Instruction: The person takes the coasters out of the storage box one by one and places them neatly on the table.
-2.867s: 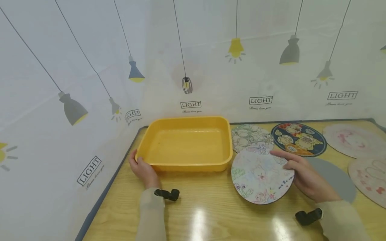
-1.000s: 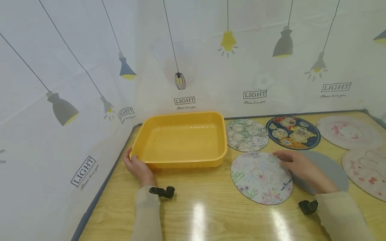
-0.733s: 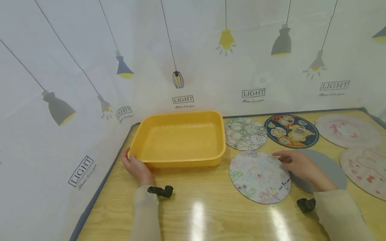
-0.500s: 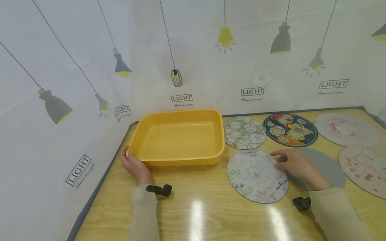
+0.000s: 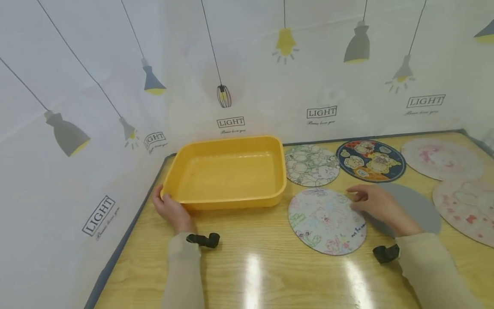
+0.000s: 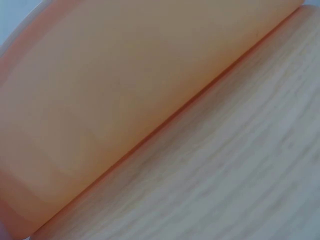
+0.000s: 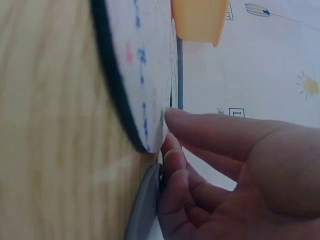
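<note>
My left hand [image 5: 170, 208] grips the near left corner of a yellow plastic tub [image 5: 231, 201], thumb over its rim. The left wrist view shows the tub's outer wall [image 6: 115, 90] close up, on the wood. A round mat [image 5: 324, 221] with coloured doodles of a bear and flowers lies flat to the tub's right. At its right edge, my right hand [image 5: 380, 208] has loosely bent fingers. In the right wrist view the right hand [image 7: 260, 170] has its thumb at the mat's edge, the other fingers beside it. A plain grey disc [image 5: 414, 206] lies partly hidden beneath my hand.
Behind lie more round mats: a tulip drawing [image 5: 312, 165], a dark blue cartoon one [image 5: 372, 161] and a pale pink one [image 5: 444, 159]. A rabbit mat [image 5: 468, 210] is at the right. Lamp-printed sheeting [image 5: 262, 77] stands along the table's left and back edges.
Earlier my right hand held the doodled mat raised and tilted. It was lowered flat, slid slightly left, and its edge let go. My left hand has stayed on the tub.
</note>
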`<control>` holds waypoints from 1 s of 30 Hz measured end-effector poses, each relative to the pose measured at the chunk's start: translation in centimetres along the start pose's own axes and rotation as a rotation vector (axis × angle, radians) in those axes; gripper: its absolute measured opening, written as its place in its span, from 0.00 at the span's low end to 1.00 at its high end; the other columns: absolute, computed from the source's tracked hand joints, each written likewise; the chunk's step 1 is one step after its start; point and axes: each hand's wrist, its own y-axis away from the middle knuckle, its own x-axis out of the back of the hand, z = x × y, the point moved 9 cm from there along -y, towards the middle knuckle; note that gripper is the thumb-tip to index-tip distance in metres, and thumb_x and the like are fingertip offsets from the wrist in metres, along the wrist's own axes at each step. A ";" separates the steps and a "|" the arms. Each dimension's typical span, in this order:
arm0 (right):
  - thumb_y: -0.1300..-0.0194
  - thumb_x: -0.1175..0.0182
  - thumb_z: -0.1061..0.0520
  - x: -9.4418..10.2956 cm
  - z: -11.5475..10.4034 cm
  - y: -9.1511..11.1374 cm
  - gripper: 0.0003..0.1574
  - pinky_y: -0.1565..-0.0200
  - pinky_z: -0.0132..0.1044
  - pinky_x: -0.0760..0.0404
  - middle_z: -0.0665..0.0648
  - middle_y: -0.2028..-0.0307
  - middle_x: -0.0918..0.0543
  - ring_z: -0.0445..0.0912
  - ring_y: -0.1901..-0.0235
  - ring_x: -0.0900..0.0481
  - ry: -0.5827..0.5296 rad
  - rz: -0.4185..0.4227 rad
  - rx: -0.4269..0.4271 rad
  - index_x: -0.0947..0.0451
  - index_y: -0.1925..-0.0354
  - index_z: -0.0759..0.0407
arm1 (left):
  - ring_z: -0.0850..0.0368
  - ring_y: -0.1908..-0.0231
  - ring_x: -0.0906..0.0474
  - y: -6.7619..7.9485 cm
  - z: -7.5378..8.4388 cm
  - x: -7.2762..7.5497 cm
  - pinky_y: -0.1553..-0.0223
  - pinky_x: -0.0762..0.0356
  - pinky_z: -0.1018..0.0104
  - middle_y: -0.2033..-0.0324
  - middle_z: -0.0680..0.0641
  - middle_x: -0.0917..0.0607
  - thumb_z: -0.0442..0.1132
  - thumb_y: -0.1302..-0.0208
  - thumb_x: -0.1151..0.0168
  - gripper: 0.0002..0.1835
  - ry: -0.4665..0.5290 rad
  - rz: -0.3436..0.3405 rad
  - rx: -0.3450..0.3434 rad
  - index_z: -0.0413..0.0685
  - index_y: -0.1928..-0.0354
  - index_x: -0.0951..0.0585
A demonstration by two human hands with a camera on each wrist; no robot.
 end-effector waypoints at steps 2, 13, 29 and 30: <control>0.44 0.39 0.58 -0.1 -0.2 0.0 0.31 0.60 0.46 0.28 0.62 0.60 0.21 0.53 0.60 0.25 0.009 -0.005 0.000 0.30 0.44 0.68 | 0.51 0.46 0.31 -0.3 -0.2 0.1 0.45 0.33 0.60 0.42 0.51 0.33 0.30 0.36 0.64 0.20 0.004 -0.002 -0.002 0.45 0.45 0.31; 0.41 0.42 0.52 -0.7 -0.8 0.4 0.21 0.61 0.46 0.27 0.63 0.60 0.20 0.52 0.61 0.25 0.038 -0.048 -0.074 0.23 0.55 0.68 | 0.54 0.47 0.31 -1.5 -0.9 1.0 0.45 0.33 0.63 0.40 0.52 0.34 0.30 0.36 0.64 0.18 0.017 0.025 -0.023 0.46 0.47 0.29; 0.38 0.44 0.48 0.0 1.1 0.2 0.26 0.64 0.43 0.25 0.67 0.58 0.21 0.50 0.64 0.22 0.000 0.002 -0.098 0.27 0.51 0.68 | 0.51 0.49 0.29 -1.4 -0.7 0.8 0.46 0.32 0.62 0.48 0.49 0.28 0.34 0.34 0.58 0.15 0.070 0.025 -0.064 0.45 0.48 0.28; 0.37 0.46 0.47 -0.1 1.1 0.3 0.29 0.64 0.42 0.25 0.67 0.57 0.21 0.49 0.65 0.22 -0.028 -0.012 -0.100 0.29 0.48 0.68 | 0.51 0.49 0.29 -1.4 -0.6 0.8 0.46 0.33 0.62 0.49 0.48 0.27 0.35 0.34 0.57 0.14 0.079 0.025 -0.075 0.44 0.49 0.28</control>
